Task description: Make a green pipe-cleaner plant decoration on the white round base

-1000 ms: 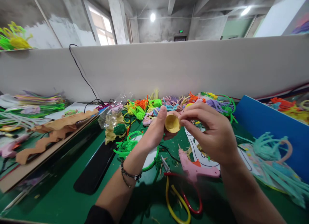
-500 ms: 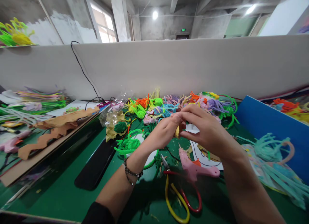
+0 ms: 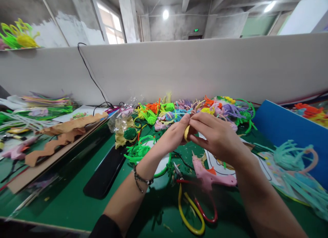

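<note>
Both of my hands meet above the green table [image 3: 71,210], pinched together on a small yellow felt piece [image 3: 187,133]. My left hand [image 3: 174,135] curls around its left side, thumb and fingers closed on it. From the right, my right hand [image 3: 215,137] presses its fingertips against the same piece. Only a sliver of the yellow shows between the fingers. A beaded bracelet [image 3: 141,180] sits on my left wrist.
A pink glue gun [image 3: 208,174] and scissors with yellow and red handles [image 3: 192,210] lie below my hands. Colourful pipe-cleaner pieces [image 3: 194,109] pile up by the grey partition. A black flat pad [image 3: 105,174] lies left, brown wavy cutouts [image 3: 58,137] further left, a blue board [image 3: 289,135] right.
The round yellow piece showed its open face a second ago; both hands have closed over it and it now shows only edge-on. The hands have lifted slightly toward the pile.
</note>
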A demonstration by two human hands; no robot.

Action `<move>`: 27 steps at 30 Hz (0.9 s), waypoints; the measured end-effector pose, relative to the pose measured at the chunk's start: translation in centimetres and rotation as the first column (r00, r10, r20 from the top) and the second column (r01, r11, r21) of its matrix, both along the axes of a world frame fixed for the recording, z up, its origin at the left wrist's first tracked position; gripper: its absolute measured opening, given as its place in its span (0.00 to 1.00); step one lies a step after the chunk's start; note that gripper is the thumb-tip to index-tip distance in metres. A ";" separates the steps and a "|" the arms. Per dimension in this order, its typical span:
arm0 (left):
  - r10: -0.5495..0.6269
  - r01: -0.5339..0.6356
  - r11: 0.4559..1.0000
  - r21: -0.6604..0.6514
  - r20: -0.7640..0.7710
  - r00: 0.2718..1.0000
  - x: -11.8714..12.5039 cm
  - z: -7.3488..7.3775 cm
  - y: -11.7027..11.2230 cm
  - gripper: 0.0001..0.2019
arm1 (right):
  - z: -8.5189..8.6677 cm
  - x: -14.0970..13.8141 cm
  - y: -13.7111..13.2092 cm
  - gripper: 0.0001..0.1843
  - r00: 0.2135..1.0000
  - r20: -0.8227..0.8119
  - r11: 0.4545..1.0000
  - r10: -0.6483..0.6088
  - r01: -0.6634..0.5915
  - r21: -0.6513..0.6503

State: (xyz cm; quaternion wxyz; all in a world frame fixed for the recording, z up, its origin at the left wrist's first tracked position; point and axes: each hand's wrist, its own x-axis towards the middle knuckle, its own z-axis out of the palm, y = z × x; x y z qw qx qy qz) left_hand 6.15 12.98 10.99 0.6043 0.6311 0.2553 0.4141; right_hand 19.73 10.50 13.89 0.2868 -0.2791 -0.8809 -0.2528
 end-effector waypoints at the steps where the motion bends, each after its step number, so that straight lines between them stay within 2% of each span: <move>1: -0.009 0.009 1.000 -0.012 0.014 1.000 0.0 0.0 0.1 0.25 | 0.0 0.0 0.0 0.11 1.000 0.000 1.000 0.000 0.000 -0.019; 4: -0.063 0.063 0.998 -0.004 0.036 0.997 -0.1 -0.1 0.1 0.25 | 0.0 0.0 0.1 0.11 1.000 -0.010 0.998 -0.003 0.002 -0.069; 7: -0.132 0.131 0.987 0.096 0.007 0.991 -0.2 -0.1 0.1 0.26 | 0.0 -0.2 -0.1 0.10 0.996 -0.083 0.994 -0.021 0.013 -0.105; 10: -0.132 0.128 0.981 0.143 0.018 0.991 -0.3 0.0 0.0 0.25 | 0.0 -0.4 -0.3 0.10 0.988 -0.152 0.990 -0.039 0.017 -0.138; 16: -0.176 0.173 0.983 0.066 0.042 0.984 -0.3 0.0 -0.3 0.22 | 0.1 -0.4 -0.5 0.11 0.979 -0.205 0.991 0.009 -0.035 -0.127; 19: -0.253 0.253 0.967 0.021 0.145 0.956 -0.2 0.3 -0.5 0.19 | 0.1 -0.2 -0.6 0.10 0.972 -0.237 0.996 0.000 -0.022 -0.090; 22: -0.299 0.327 0.942 -0.072 0.255 0.920 -0.1 0.7 -0.8 0.16 | 0.2 -0.3 -1.0 0.08 0.932 -0.362 0.999 -0.032 0.018 -0.043; 24: -0.253 0.299 0.948 -0.105 0.319 0.913 -0.2 1.0 -1.0 0.15 | 0.3 -0.5 -1.4 0.06 0.922 -0.388 1.000 -0.001 -0.004 -0.013; 27: -0.114 0.156 0.985 -0.080 0.383 0.917 -0.2 1.2 -1.3 0.13 | 0.5 -0.9 -1.7 0.11 0.952 -0.297 0.996 0.074 -0.084 -0.019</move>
